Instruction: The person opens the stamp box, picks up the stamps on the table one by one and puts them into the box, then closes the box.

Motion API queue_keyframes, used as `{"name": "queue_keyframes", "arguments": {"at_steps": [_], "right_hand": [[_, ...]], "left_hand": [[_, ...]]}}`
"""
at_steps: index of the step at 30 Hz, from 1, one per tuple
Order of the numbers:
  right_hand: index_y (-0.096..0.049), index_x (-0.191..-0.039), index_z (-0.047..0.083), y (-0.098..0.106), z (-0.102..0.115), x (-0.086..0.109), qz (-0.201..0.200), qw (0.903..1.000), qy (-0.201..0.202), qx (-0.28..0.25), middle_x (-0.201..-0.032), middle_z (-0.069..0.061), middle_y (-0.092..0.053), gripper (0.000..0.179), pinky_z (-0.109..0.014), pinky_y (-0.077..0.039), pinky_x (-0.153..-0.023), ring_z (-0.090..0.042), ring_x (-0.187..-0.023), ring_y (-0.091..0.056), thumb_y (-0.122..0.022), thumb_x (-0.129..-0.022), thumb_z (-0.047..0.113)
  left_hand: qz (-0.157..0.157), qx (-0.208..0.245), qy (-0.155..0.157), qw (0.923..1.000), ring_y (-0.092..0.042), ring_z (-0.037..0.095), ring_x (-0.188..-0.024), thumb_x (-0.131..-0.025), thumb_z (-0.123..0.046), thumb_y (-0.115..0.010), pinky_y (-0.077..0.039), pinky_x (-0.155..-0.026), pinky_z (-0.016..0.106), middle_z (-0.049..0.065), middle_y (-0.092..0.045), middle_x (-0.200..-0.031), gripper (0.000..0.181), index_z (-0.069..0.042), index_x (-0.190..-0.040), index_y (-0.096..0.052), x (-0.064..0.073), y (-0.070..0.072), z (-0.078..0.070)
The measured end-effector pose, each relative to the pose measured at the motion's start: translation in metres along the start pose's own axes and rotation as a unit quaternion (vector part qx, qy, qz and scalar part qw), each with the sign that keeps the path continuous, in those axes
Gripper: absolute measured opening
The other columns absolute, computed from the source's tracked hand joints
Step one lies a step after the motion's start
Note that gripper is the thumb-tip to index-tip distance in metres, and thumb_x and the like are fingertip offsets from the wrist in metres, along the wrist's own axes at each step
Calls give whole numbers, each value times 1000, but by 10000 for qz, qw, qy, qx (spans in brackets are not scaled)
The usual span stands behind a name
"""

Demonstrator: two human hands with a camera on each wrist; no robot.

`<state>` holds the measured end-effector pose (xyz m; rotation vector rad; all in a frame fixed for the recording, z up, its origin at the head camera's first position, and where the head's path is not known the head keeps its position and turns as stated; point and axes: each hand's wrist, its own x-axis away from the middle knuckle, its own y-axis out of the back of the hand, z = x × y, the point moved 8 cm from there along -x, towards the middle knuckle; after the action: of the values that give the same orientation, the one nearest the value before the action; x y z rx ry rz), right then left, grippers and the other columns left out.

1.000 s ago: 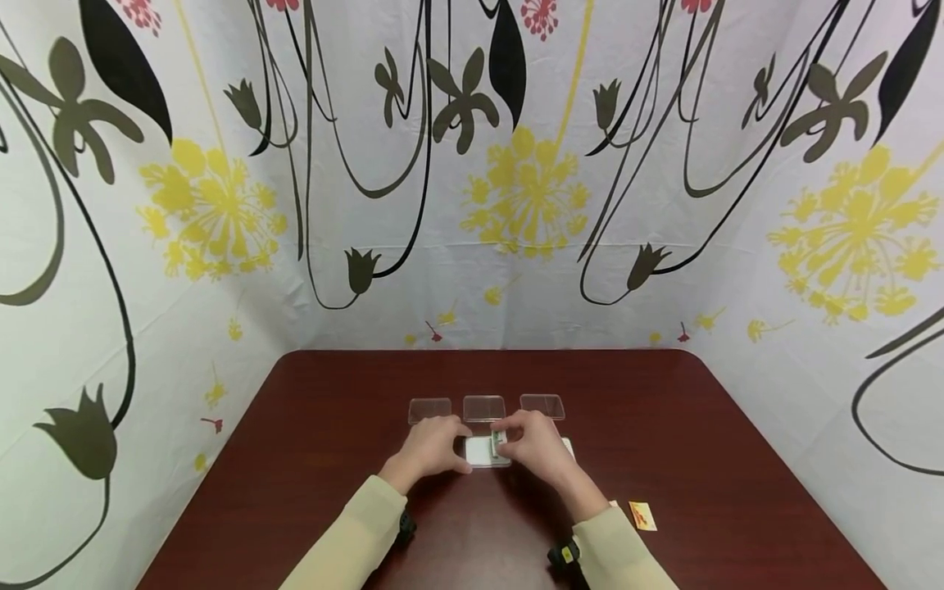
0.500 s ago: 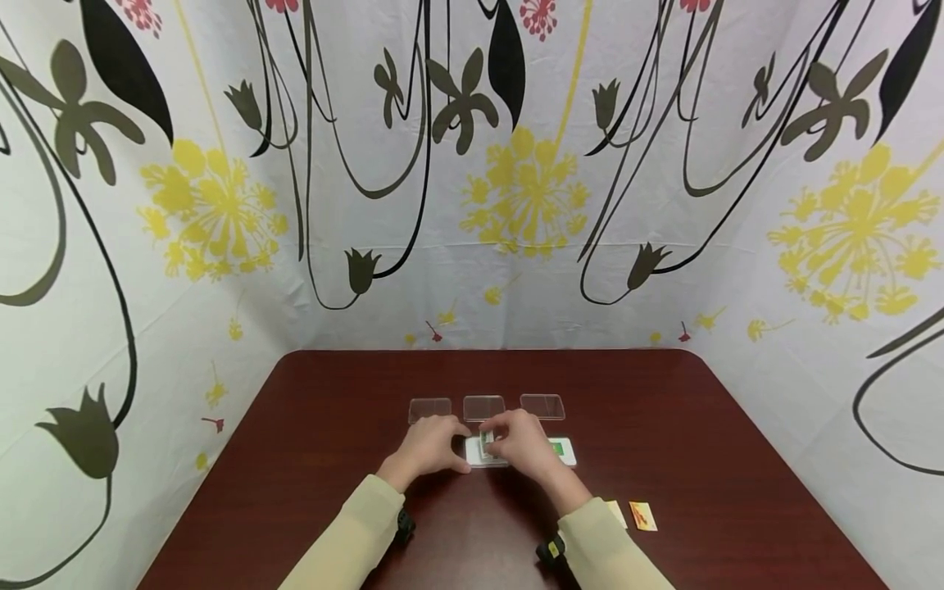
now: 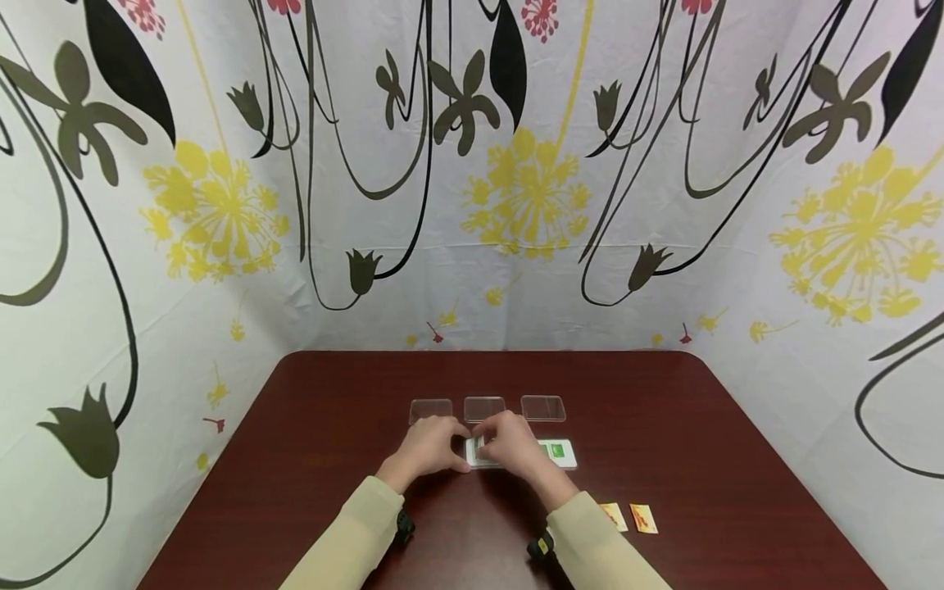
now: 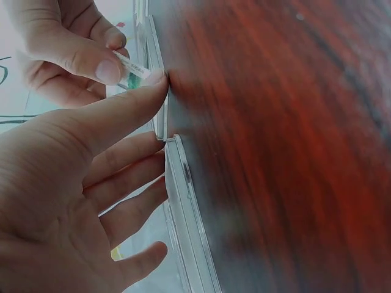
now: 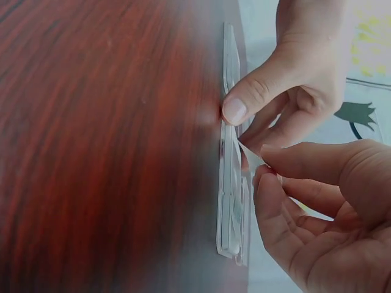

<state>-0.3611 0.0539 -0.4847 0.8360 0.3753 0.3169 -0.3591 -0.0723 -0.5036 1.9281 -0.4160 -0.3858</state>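
My left hand (image 3: 431,447) holds the end of a flat white plastic case (image 3: 473,459), thumb at its near edge and forefinger at the far edge. Over that case, my right hand (image 3: 511,442) pinches a small thin white-and-green card (image 4: 135,72) between thumb and fingertips. In the right wrist view the card tilts, its lower corner right at the case's top. A second flat white case (image 4: 189,213) adjoins end to end in the left wrist view, under my left hand. Right of my right hand shows a white case (image 3: 569,460) bearing a green rectangle (image 3: 557,450).
Three clear shallow plastic lids (image 3: 431,409) stand in a row behind the cases. Two small yellow printed cards (image 3: 644,519) lie at the front right, one partly behind my right sleeve. Flower-patterned cloth (image 3: 509,319) hangs around the dark red table (image 3: 354,381).
My right hand has moved left with the card over the case, uncovering the green rectangle and more of the yellow cards. My left hand has stayed in place.
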Motion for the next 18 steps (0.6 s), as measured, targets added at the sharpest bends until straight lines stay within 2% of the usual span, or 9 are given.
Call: {"name": "queue_keyframes", "arguments": {"at_steps": [4,10,18], "right_hand": [[-81,-97,7,-4,2,-2,25,9999,29,113,-74,3,-68,30,-26,-45,-56,-8,-61,-53,-74,-68,-2],[-80,-97,6,-9,1,-3,99,9997,-132,158,-85,-4,-73,30,-27,-46,-59,-9,-64,-54,-78,-68,-1],[-79,-99,7,-9,0,-4,60,9988,-338,340,-74,1,-64,31,-29,-45,-57,-12,-62,-52,-81,-69,2]], "left_hand": [[-18,3,-19,10000,-66,18,-96,-77,-45,-87,-54,-80,39,-2,-70,-114,50,-21,-120,-75,1,-1,1],[18,-2,25,10000,-66,18,-98,-77,-45,-87,-54,-79,37,-4,-69,-115,51,-21,-120,-75,0,-2,2],[43,-10,36,10000,-66,19,-98,-77,-44,-87,-55,-79,38,-2,-68,-117,52,-20,-121,-75,1,0,2]]}}
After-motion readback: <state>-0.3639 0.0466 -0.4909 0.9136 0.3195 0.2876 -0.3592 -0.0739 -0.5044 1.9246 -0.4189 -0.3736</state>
